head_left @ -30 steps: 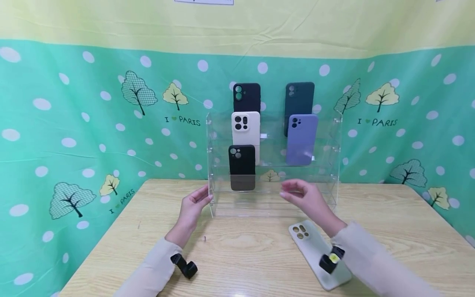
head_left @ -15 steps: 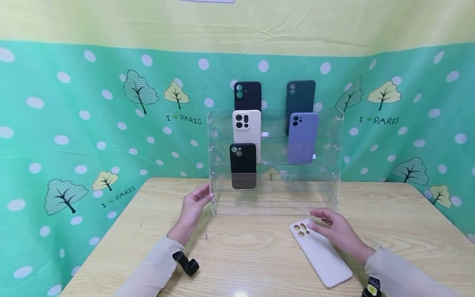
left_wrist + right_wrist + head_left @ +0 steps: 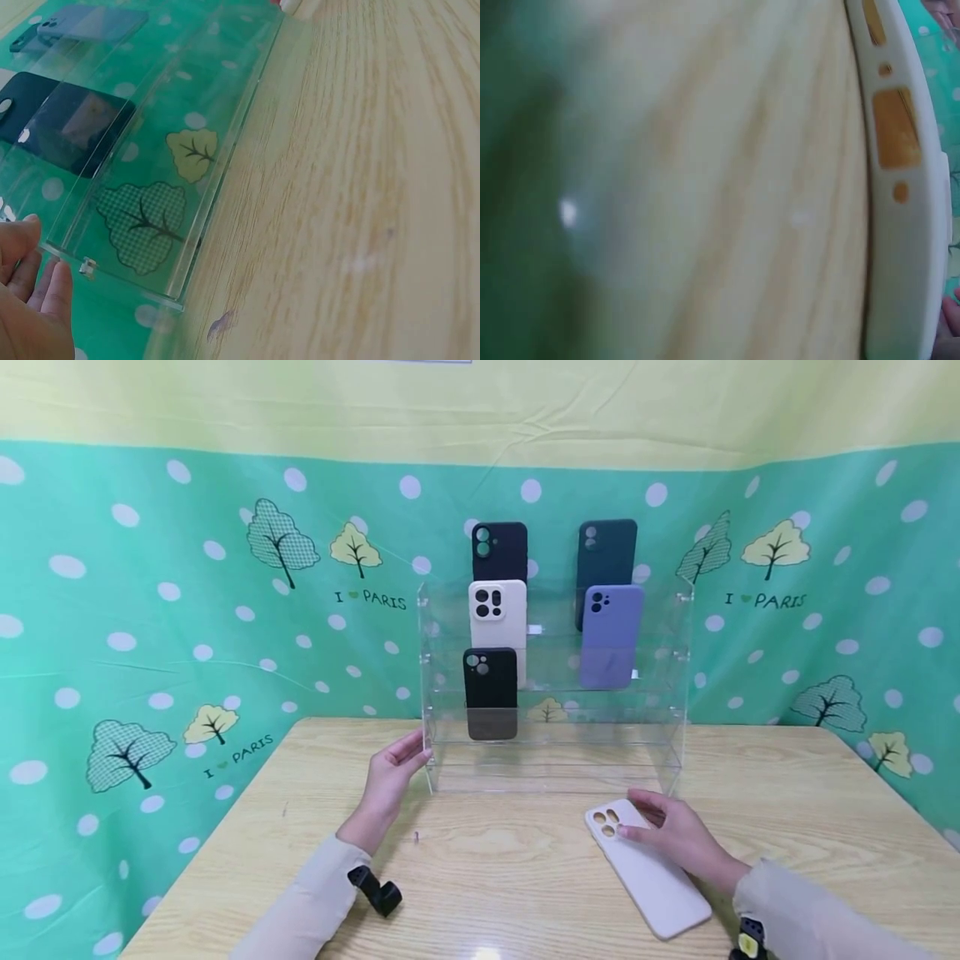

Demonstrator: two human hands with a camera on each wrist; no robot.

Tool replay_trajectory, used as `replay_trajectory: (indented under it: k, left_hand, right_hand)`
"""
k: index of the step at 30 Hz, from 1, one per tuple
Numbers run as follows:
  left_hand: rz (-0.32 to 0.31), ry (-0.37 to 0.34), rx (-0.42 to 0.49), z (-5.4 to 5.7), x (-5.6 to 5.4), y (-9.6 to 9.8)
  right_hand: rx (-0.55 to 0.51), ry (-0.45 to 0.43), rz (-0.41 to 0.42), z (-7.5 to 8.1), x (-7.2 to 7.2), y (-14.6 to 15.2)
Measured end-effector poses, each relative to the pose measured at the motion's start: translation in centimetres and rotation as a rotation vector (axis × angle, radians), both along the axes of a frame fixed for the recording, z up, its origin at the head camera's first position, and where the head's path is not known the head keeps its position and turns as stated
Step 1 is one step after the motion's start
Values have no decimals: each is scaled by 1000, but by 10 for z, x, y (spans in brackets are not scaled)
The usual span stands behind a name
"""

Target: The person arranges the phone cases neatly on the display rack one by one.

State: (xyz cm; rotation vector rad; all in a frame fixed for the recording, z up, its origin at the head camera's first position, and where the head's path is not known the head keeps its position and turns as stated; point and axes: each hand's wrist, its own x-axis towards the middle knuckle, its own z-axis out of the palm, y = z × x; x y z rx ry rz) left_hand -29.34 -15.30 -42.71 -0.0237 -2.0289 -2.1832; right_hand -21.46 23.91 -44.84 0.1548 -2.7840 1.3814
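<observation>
A clear acrylic display stand [image 3: 570, 785] stands on the table. My left hand [image 3: 388, 787] pinches its left side panel; thumb and fingers also show at the panel's edge in the left wrist view. A white phone case [image 3: 656, 889] lies slantwise on the table before the stand's right end. Across its upper part, my right hand [image 3: 678, 833] grips it, thumb beside the camera holes and fingers at the far edge. In the right wrist view the case's end [image 3: 900, 255], with its port cutouts, fills the right side.
On the stand's left are a dark case [image 3: 501, 552], a white case [image 3: 498, 614] and a black case [image 3: 491, 685], one below another. To the right, a dark green case [image 3: 607, 547] stands behind a purple case [image 3: 611, 639]. A patterned curtain [image 3: 330, 668] hangs behind the table.
My right hand has come down from in front of the stand to the white phone case on the table and closed on it. My left hand stays at the stand's left side.
</observation>
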Motion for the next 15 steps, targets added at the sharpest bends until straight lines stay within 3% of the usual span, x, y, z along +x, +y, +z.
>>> replay_trajectory:
  k: [8, 15]
  left_hand:
    - [0, -11, 8, 0, -1, 0]
    - [6, -5, 10, -2, -1, 0]
  right_hand:
    - [143, 46, 17, -5, 3, -1]
    - [145, 55, 39, -6, 6, -6]
